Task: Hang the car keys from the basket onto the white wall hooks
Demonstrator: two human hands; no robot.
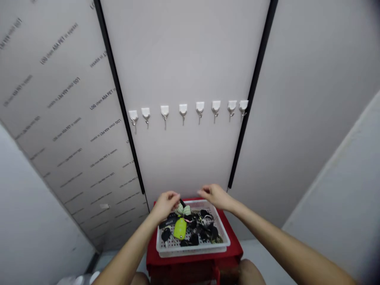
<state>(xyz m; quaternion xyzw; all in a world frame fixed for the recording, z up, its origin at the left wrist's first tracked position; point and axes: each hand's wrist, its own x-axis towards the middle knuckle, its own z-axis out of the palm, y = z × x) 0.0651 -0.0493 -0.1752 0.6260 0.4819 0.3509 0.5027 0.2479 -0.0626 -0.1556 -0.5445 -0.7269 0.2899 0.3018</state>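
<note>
My left hand [166,204] is over the back left of a white plastic basket [192,250], thumb and fingers pinched together. Just below its fingertips are a pale green checked bow [183,210] and a lime-green key fob [179,228]; whether the hand holds them or they lie in the basket, I cannot tell. My right hand [216,196] is above the basket's back right edge, its fingertips also pinched, and whatever may be between them is too small to make out. Several keys with black heads [194,239] and key rings [208,221] fill the basket.
The basket rests on a red stand [231,239]. On the wall panel [184,158] ahead is a row of several white hooks [183,109]. Black strips [258,71] border the panel on both sides. Side walls close in left and right.
</note>
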